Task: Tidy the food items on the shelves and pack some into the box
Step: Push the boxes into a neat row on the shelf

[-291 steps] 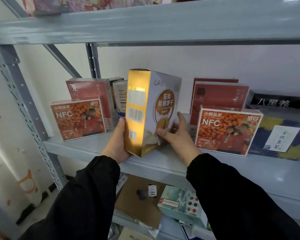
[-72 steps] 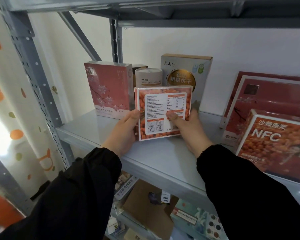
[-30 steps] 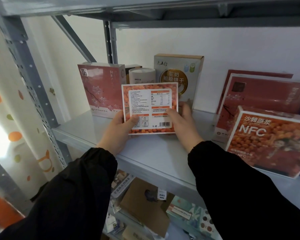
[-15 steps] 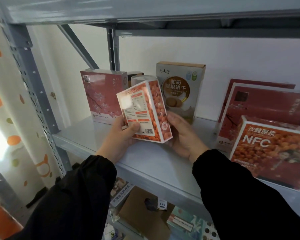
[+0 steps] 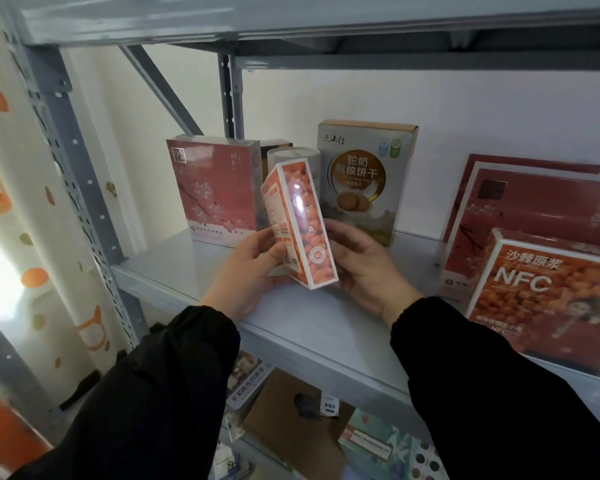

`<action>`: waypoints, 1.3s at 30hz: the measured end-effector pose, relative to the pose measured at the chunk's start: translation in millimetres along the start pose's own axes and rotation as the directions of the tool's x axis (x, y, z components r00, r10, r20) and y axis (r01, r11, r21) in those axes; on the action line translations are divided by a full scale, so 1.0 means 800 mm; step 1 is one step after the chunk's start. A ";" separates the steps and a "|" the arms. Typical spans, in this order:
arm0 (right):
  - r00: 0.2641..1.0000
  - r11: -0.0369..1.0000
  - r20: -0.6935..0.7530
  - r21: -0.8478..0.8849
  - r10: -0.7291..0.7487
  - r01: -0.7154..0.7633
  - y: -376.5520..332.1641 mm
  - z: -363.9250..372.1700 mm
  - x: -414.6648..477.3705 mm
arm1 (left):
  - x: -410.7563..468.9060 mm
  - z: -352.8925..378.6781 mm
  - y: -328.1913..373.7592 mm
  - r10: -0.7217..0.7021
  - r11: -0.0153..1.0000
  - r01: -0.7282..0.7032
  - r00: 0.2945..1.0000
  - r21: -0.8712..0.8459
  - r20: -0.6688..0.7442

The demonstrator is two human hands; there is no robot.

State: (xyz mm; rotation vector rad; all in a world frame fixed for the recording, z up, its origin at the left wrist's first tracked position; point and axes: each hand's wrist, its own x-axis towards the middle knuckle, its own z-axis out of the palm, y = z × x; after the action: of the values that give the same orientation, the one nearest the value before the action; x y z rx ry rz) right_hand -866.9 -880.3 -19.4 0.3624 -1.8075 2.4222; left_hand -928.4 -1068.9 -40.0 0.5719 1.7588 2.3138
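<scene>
Orange box is held tilted and edge-on above the near part of the shelf. It is gripped by the left hand, thumb on its label face, and by the right hand, fingers curled behind it, and is not yet set down. At the far left a pink box, a tub and a biscuit box are stood upright; at the right an NFC box is propped before red boxes. Tidying is judged partly done. Nothing is seen packed, and a brown carton below cannot be confirmed as the packing box.
</scene>
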 end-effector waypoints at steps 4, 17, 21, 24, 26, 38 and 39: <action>0.999 0.998 -0.035 -0.063 -0.013 0.011 0.003 -0.003 0.001 | -0.004 0.003 0.003 0.025 1.000 -0.025 0.999 0.007 0.028; 0.997 0.984 -0.080 -0.177 0.011 -0.025 0.022 -0.016 0.013 | -0.020 -0.011 0.009 -0.070 0.979 0.076 0.997 0.192 -0.038; 0.953 0.967 -0.295 -0.255 -0.064 -0.014 0.018 -0.020 0.018 | -0.016 0.000 0.017 -0.059 0.998 0.056 0.990 -0.032 -0.127; 0.921 0.940 -0.365 -0.341 -0.135 0.003 0.015 -0.023 0.017 | -0.013 0.008 0.013 -0.030 0.999 0.035 0.988 0.028 -0.155; 0.916 0.924 -0.372 -0.382 -0.150 -0.003 0.011 -0.021 0.012 | -0.012 0.009 0.006 0.013 0.993 0.007 0.985 0.115 -0.173; 0.871 0.663 -0.300 -0.747 -0.388 0.038 -0.003 -0.013 -0.030 | -0.022 0.012 0.004 0.081 0.885 -0.057 0.996 0.462 -0.030; 0.864 0.643 -0.300 -0.765 -0.405 0.036 -0.007 -0.011 -0.037 | -0.023 0.013 0.004 0.077 0.873 -0.061 0.997 0.484 -0.012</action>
State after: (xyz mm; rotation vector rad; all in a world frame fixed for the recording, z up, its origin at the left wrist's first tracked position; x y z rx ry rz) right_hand -838.1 -868.4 -23.8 -0.0592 -2.1341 1.2549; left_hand -907.6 -1067.1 -38.2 0.6821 2.3872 1.9189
